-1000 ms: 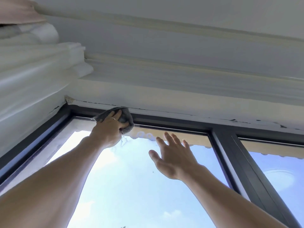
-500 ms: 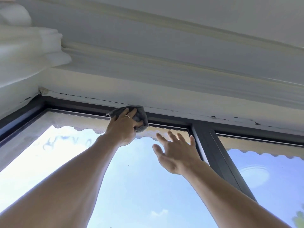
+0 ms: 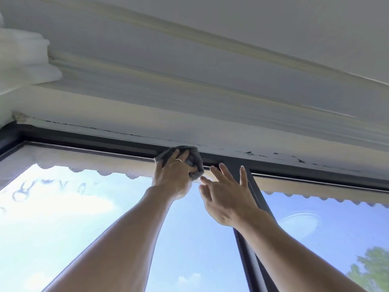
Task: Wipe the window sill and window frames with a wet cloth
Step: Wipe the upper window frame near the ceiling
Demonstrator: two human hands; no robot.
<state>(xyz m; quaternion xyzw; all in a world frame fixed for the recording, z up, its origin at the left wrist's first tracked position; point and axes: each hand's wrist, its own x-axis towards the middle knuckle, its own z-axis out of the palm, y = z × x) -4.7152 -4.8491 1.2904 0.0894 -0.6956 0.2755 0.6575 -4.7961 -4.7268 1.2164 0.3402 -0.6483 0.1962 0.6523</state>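
Blue sky fills the glass below a white moulded ceiling (image 3: 210,66) in the head view. Against the dark top window frame (image 3: 84,142) the left hand (image 3: 174,178) grips a bunched grey cloth (image 3: 194,160), fingers curled over it. Being soft and limp, it probably handles best wadded in the palm. Just beside it, the right hand (image 3: 227,199) hovers with fingers spread, holding nothing. Directly ahead stands the vertical mullion (image 3: 247,249), likely interrupting the stroke; cracked paint lines the frame's upper edge.

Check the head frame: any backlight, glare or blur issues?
Head view: strong backlight from bright sky through the glass; ceiling moulding smeared by motion blur; faint round reflection on the right pane; left hand and grey cloth stay readable; wide-angle bends the frame.
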